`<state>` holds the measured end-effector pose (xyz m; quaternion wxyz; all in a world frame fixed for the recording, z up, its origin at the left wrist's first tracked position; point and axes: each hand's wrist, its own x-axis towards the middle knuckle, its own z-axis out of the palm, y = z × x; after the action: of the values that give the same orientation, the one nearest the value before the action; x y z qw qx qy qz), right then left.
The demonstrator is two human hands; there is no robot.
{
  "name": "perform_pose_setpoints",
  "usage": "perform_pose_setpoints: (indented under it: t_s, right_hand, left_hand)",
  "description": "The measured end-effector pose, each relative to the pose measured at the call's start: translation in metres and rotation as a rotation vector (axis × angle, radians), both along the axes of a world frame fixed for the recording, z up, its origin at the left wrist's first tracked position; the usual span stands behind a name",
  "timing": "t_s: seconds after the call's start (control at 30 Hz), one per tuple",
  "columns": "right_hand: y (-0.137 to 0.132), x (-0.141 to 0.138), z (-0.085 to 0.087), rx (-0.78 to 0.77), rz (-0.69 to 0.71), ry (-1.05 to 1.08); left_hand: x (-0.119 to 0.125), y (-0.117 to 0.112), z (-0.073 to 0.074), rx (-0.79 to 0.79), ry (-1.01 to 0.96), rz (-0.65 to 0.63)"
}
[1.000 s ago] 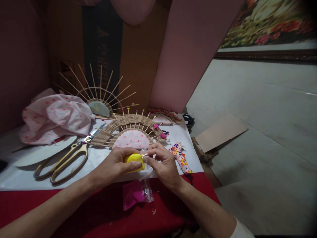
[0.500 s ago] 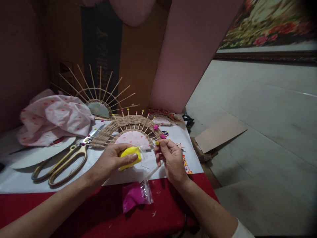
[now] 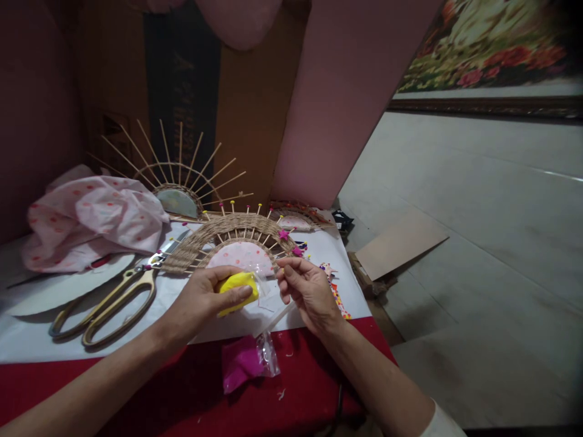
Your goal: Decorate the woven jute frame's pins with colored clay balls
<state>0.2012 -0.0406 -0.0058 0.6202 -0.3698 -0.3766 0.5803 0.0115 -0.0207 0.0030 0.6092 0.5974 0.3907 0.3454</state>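
Observation:
My left hand (image 3: 207, 296) is closed around a small clear bag of yellow modelling clay (image 3: 235, 283), thumb on top. To its right, my right hand (image 3: 312, 296) pinches a tiny bit of yellow clay between thumb and forefinger, mostly hidden by the fingertips. Just beyond both hands lies a woven half-round fan (image 3: 189, 249) of twine on sticks. Yellow and pink balls tip its sticks, and pink star shapes (image 3: 284, 235) sit at its right side. Its half-round centre (image 3: 239, 256) is dotted pink fabric. A bag of magenta clay (image 3: 241, 363) rests on the red cloth in front.
Large scissors (image 3: 121, 303) lie at the left beside a pale flat piece (image 3: 68, 290) and crumpled dotted fabric (image 3: 98, 212). A bare-stick frame (image 3: 177, 200) stands at the back. Another woven half-round piece (image 3: 296, 223) is behind on the right. The table's right edge borders the tiled wall side.
The yellow bit at my right fingertips was plainly visible before and is now mostly covered, with the fingers drawn slightly left. My left hand keeps its hold. The whole view has shifted slightly.

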Motion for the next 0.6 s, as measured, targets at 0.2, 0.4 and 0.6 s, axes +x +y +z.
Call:
perform_pose_setpoints:
  t_s: [0.2,0.4,0.6]
  right_hand:
    - [0.001,0.005,0.002,0.007,-0.059,-0.012]
    - [0.012,0.03,0.017,0.068,-0.228,-0.18]
    - [0.03,0.059,0.022,0.091,-0.269,-0.531]
  left_hand:
    - [-0.001,-0.001,0.0,0.047,0.037,-0.006]
    - [-0.001,0.001,-0.005,0.079,0.097,0.018]
    - [-0.001,0.003,-0.008,0.117,0.136,0.035]
